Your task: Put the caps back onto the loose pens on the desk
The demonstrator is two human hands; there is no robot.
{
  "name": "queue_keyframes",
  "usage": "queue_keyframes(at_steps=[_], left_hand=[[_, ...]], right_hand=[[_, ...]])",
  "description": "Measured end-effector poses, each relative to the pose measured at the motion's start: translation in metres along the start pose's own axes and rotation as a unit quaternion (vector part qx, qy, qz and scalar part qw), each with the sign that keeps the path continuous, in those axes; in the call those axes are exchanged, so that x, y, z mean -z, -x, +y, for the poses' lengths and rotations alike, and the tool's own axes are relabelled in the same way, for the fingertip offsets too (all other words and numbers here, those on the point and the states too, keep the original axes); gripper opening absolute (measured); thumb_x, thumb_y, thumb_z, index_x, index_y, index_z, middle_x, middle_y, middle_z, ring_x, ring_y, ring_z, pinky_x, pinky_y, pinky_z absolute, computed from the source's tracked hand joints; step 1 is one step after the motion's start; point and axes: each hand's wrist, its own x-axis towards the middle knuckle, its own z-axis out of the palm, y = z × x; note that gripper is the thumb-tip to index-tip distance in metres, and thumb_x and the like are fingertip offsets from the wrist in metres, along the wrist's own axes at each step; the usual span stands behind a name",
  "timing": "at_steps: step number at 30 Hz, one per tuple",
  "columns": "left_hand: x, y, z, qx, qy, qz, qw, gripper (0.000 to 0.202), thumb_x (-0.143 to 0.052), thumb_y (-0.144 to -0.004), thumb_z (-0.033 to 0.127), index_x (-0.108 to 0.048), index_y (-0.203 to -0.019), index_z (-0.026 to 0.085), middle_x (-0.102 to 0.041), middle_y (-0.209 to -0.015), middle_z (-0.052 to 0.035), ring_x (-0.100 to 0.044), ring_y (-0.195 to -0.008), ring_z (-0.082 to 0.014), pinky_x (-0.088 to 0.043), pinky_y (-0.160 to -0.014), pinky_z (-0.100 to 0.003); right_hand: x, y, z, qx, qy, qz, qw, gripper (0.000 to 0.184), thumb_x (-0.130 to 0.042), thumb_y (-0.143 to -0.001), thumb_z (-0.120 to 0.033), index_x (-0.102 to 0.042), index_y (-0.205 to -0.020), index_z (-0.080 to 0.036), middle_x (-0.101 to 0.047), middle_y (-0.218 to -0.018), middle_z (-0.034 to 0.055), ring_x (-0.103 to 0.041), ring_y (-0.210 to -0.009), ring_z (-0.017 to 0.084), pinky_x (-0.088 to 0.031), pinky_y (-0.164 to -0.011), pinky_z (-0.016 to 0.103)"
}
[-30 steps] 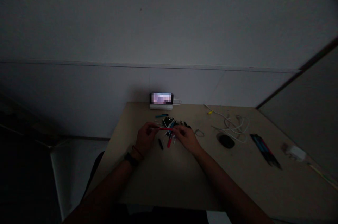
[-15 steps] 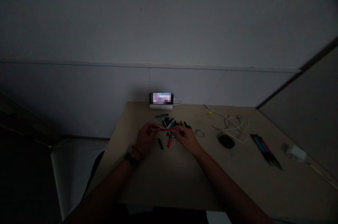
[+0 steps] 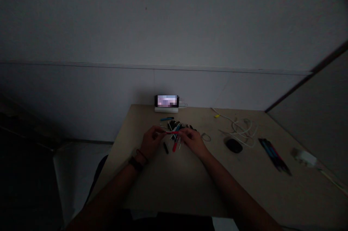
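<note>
Two hands at a dim counter (image 3: 174,187), seen from the head. The left hand (image 3: 152,139) and the right hand (image 3: 194,142) each pinch one end of a slim red pen piece (image 3: 174,132), held level between them above a heap of pen parts (image 3: 174,125). Compared with the preceding half second, the grip and the piece's position are almost unchanged; the whole scene sits only marginally displaced, consistent with slight head motion. The work in hand therefore appears to remain at the same stage, with neither end released; whether the fingers twist or press cannot be told. Nearer the person, a red pen part (image 3: 174,146) and a black cap-like piece (image 3: 165,148) lie on the counter; beyond the heap lies a blue pen piece (image 3: 166,119).
</note>
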Motion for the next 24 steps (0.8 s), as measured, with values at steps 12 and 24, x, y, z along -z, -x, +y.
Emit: queue_keyframes(at_steps=[12,24], left_hand=[[0.0,-0.001,-0.004,-0.009,-0.015,-0.04,0.999,0.02,-0.069,-0.083,0.035,-0.074,-0.094,0.019,-0.076,-0.088,-0.0045,-0.063,-0.065,-0.0142,-0.049,-0.06,-0.025],[0.001,0.0,0.001,-0.024,-0.026,-0.058,0.998,0.02,-0.064,-0.086,0.033,-0.076,-0.099,0.023,-0.077,-0.101,-0.0053,-0.07,-0.083,-0.0193,-0.055,-0.073,-0.031]], right_hand=[[0.001,-0.004,0.003,-0.04,-0.108,0.045,0.992,0.044,-0.07,-0.076,-0.059,-0.072,-0.091,-0.018,-0.075,-0.072,0.007,-0.07,-0.06,0.021,-0.054,-0.052,0.031],[0.002,-0.005,0.011,-0.051,-0.137,0.052,0.988,0.043,-0.073,-0.075,-0.056,-0.072,-0.096,-0.018,-0.077,-0.078,0.0074,-0.071,-0.063,0.022,-0.057,-0.056,0.032]])
